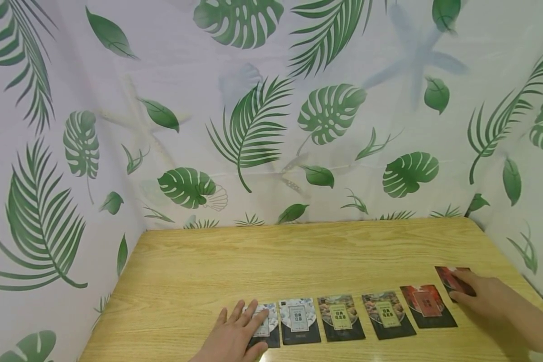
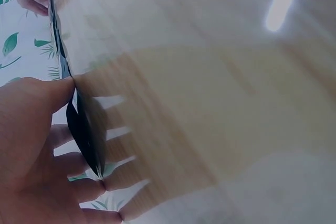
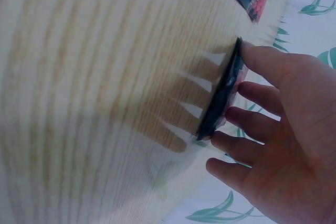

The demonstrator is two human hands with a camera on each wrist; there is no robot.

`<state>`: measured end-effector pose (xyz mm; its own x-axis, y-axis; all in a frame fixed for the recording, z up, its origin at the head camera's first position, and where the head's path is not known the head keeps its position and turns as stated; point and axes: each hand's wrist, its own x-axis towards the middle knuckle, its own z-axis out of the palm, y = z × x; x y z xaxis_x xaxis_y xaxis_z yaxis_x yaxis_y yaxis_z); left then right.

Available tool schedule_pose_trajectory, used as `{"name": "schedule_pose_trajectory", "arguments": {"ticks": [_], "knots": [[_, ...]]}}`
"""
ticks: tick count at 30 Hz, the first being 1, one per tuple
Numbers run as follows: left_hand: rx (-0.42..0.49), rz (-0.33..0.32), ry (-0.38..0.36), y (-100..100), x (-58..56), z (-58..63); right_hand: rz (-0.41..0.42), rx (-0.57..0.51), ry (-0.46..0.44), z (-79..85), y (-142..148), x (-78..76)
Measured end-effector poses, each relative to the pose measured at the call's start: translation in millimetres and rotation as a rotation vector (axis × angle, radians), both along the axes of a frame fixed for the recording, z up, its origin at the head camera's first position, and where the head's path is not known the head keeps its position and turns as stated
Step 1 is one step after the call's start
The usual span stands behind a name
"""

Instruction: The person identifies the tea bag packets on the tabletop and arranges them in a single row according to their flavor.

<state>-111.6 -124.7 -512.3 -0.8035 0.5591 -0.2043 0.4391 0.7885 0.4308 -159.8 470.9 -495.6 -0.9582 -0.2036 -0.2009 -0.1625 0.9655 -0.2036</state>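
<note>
Several flat tea sachets lie in a row on the table, curving up toward the right. My left hand (image 1: pixel 232 334) rests spread over the leftmost sachet (image 1: pixel 271 338), white above and black below, covering its left part. In the left wrist view its thumb touches the sachet's edge, with fairly straight fingers fanned along it. At the far right end, my right hand (image 1: pixel 493 299) reaches over a red and black sachet (image 1: pixel 442 274). The right wrist view shows the thumb at one end of this sachet (image 3: pixel 220 98) and spread fingers along its face.
Between the hands lie another white sachet (image 1: pixel 298 322), two brownish sachets with yellow-green labels (image 1: pixel 341 319) (image 1: pixel 389 317) and a second red sachet (image 1: pixel 429 306). The wood-grain table (image 1: pixel 271 261) meets leaf-print cloth (image 1: pixel 262 166) at the back and sides.
</note>
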Motion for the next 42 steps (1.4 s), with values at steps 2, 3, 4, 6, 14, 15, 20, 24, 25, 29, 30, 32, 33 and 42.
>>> {"name": "schedule_pose_trajectory", "arguments": {"ticks": [2,3,4,6,14,15,20,24,25,29,30,32,33,42], "knots": [[-0.001,0.000,0.001,0.0,-0.1,-0.8,-0.001,0.001,-0.010,0.3,1.1,2.6],[0.000,0.000,0.001,-0.1,-0.2,-1.1,-0.001,0.003,-0.010,0.3,1.6,3.9],[-0.002,0.000,0.003,-0.1,-0.3,-1.4,-0.003,0.003,-0.014,0.5,1.9,5.2],[-0.005,0.001,0.005,-0.1,-0.6,-1.9,-0.011,0.011,-0.021,0.8,1.7,7.6],[-0.003,-0.002,0.011,0.0,-0.2,-1.8,-0.052,0.019,-0.097,1.5,-2.8,16.8],[-0.003,-0.002,0.011,-0.1,-0.1,-1.7,-0.057,0.016,-0.105,1.4,-3.3,17.7],[0.001,0.003,0.012,-0.4,0.4,-1.5,-0.059,0.010,-0.111,0.5,-4.1,21.0],[0.010,0.002,0.001,-0.5,0.4,-2.3,-0.059,0.013,-0.068,-0.2,-3.4,23.4],[0.013,0.001,-0.002,-0.6,0.4,-2.4,-0.060,0.014,-0.059,-0.4,-3.2,23.8],[0.011,-0.001,-0.002,-0.5,-0.1,-3.1,-0.065,0.017,-0.051,-0.9,-3.2,25.0],[0.012,0.000,-0.004,-0.6,0.0,-3.0,-0.066,0.017,-0.055,-0.9,-3.2,25.2],[0.009,-0.001,-0.004,-0.6,-0.3,-2.9,-0.065,0.017,-0.062,-0.5,-3.5,25.2],[0.007,-0.003,-0.002,-0.6,-0.5,-3.0,-0.065,0.017,-0.063,-0.2,-3.6,25.1],[-0.006,0.004,-0.013,-0.3,-0.4,-2.3,-0.058,0.018,-0.069,1.8,-4.8,23.1]]}}
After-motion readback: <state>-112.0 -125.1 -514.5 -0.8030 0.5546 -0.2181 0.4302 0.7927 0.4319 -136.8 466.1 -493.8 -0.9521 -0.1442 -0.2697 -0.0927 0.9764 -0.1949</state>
